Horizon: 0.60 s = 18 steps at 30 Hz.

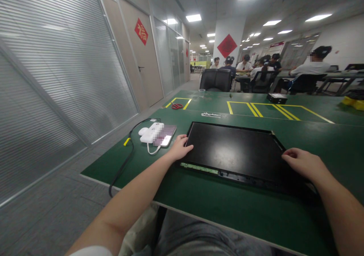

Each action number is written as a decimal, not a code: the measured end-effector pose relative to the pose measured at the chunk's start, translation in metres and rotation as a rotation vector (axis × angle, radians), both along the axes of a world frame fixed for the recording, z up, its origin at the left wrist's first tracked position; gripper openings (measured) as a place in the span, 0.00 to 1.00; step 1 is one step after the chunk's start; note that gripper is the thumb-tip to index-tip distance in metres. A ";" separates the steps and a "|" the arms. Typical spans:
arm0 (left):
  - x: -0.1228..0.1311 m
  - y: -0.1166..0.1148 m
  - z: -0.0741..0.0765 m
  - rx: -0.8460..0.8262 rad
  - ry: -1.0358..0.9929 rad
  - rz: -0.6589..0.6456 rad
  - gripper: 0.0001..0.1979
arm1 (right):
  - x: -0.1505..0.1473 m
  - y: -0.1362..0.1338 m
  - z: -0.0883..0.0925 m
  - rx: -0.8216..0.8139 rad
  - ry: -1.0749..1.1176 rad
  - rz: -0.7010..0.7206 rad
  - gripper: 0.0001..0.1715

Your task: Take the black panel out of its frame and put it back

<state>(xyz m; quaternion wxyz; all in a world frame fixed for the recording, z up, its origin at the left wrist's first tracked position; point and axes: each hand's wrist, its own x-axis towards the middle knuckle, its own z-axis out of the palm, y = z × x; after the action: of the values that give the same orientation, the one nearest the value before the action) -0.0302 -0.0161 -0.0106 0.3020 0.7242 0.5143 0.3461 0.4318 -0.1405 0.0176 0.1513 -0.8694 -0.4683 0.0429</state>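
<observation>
A black flat display panel (227,146) in a thin dark frame lies on the green table in front of me. Along its near edge runs a narrow green circuit strip (199,168). My left hand (181,147) holds the panel's left edge, thumb on top and fingers along the outer side. On the opposite side, my right hand (305,163) pinches the right edge with thumb and curled fingers. The undersides of both grips are hidden.
Left of the panel lie a phone (169,135) and a white device (152,133) with a cable. A black cable (132,150) hangs over the edge. Beyond are red scissors (176,106), a clear cup (201,92), a black box (277,98) and an office chair (215,80). Several people sit behind.
</observation>
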 end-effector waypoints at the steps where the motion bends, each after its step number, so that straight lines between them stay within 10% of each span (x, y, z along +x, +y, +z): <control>1: 0.000 0.000 0.000 0.000 0.001 -0.003 0.18 | 0.001 0.000 -0.001 0.003 -0.004 0.004 0.09; 18: 0.003 -0.005 0.002 0.047 0.117 -0.001 0.18 | 0.006 0.000 -0.002 -0.021 -0.004 0.002 0.13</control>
<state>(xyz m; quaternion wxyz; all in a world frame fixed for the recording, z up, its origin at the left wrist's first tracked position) -0.0271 -0.0208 -0.0082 0.2545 0.7504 0.5225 0.3148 0.4378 -0.1403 0.0152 0.1412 -0.8707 -0.4688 0.0463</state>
